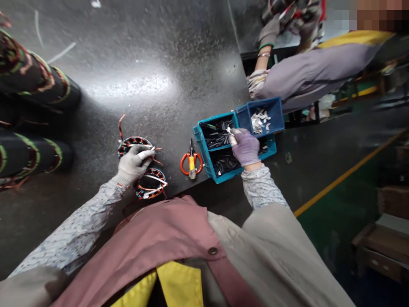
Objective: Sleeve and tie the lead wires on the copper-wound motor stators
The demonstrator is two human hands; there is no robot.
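Left hand (pixel 136 162) pinches white lead (pixel 152 149) at wound ring (pixel 132 141); right hand (pixel 245 146), over teal bin (pixel 204 160), pinches probable white sliver (pixel 229 130); loose grip could drop it among black tubes (pixel 225 163).

No text, label, brand, number or sign can be read on anything in this view.
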